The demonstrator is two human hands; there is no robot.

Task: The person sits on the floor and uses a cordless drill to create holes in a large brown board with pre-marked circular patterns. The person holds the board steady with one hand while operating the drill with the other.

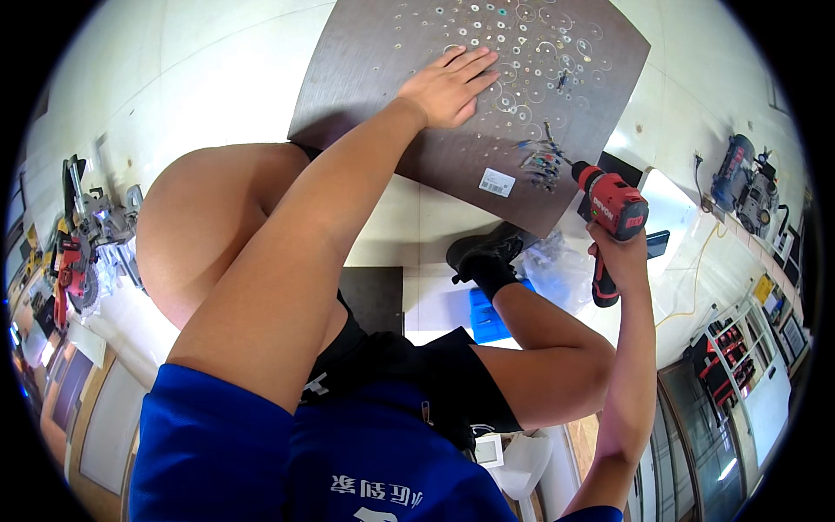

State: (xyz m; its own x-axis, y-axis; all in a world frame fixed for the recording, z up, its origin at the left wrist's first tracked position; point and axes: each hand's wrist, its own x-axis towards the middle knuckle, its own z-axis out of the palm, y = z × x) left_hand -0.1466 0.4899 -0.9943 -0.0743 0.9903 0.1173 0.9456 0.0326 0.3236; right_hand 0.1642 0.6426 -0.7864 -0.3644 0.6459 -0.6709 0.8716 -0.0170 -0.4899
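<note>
A dark brown wooden board (365, 96) lies in front of me, its surface dotted with many drilled holes and scored rings. My left hand (448, 87) rests flat on it, fingers spread beside the holes. In my right hand (622, 252) is a red and black cordless drill (613, 204), gripped by its handle. The drill's front end points left toward a cluster of small bits or screws (544, 165) near the board's right edge. Whether the tip touches any of them I cannot tell. A white label (497, 183) is stuck close to the board's near edge.
Under my right leg are a blue plastic case (489, 315) and clear plastic wrap (557, 274). A dark phone-like object (658, 244) lies right of the drill. Power tools stand at far right (744, 178), and a red saw (74, 270) at left. A yellow cord (696, 287) crosses the floor.
</note>
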